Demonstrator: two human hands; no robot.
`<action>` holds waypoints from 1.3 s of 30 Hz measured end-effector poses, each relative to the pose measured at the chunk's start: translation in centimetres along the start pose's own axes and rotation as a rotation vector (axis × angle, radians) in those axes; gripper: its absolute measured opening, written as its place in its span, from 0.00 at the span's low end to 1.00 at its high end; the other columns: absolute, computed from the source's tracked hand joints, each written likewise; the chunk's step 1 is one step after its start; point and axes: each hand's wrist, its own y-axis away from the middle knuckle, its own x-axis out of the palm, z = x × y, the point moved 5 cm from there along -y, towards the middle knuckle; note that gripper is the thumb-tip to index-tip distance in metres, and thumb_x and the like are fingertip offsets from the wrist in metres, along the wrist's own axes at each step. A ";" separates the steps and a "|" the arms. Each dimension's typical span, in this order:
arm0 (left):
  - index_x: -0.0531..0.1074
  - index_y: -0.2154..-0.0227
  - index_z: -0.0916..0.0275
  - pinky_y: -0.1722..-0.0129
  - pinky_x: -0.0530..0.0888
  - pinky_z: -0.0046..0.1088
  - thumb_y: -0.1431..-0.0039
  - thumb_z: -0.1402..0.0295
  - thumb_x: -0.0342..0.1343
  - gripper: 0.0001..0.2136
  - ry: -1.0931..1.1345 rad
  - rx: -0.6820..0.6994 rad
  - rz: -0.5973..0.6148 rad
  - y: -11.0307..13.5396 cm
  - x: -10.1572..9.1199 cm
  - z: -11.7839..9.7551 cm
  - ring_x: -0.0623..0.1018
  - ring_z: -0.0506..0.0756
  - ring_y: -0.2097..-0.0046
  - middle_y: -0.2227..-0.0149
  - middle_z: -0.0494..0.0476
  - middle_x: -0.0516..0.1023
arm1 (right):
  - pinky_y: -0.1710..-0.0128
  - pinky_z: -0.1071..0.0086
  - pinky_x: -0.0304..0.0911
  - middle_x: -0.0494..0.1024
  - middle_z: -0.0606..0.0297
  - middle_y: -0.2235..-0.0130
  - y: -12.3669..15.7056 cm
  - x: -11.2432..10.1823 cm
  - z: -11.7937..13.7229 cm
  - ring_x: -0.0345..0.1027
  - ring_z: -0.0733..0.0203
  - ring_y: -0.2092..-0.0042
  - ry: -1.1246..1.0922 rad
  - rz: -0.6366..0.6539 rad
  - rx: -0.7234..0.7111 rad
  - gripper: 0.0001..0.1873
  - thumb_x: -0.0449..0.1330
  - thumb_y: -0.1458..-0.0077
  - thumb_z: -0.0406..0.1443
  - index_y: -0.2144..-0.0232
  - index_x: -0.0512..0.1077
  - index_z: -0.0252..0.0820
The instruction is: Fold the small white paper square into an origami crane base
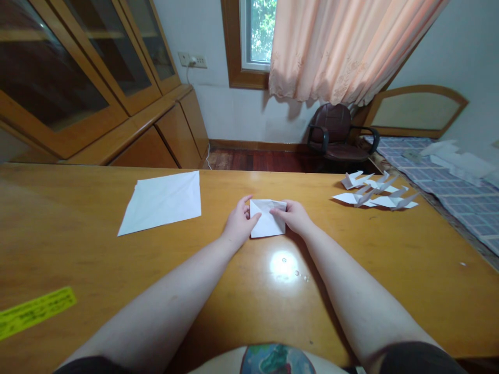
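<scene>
One cam, head-worn, looks fwd & down over the bench [117, 272]. Wide FOV: wearer's shirt [276, 359] at btm edge, v. close; forearms [179, 296] run up from btm L & R to L fingers [246, 199] & R fingers [279, 212], approx. mid-frame. Bench's far edge just above ctr, nearly level. Farther off: cabinet [117, 93] upper L, window [262, 31] top ctr, bed [432, 171] R.

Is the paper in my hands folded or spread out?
Folded: the held paper is a compact, squarish packet, with a layered flap showing near the right hand.
</scene>
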 end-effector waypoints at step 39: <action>0.69 0.44 0.49 0.34 0.47 0.54 0.48 0.73 0.55 0.27 -0.736 0.326 0.565 1.0 0.4 -1.9 0.61 0.61 0.34 0.37 0.55 0.65 | 0.37 0.49 0.50 0.67 0.53 0.39 -0.9 -2.5 0.0 0.56 0.44 0.36 0.580 0.374 -0.351 0.33 0.73 0.59 0.41 0.48 0.74 0.47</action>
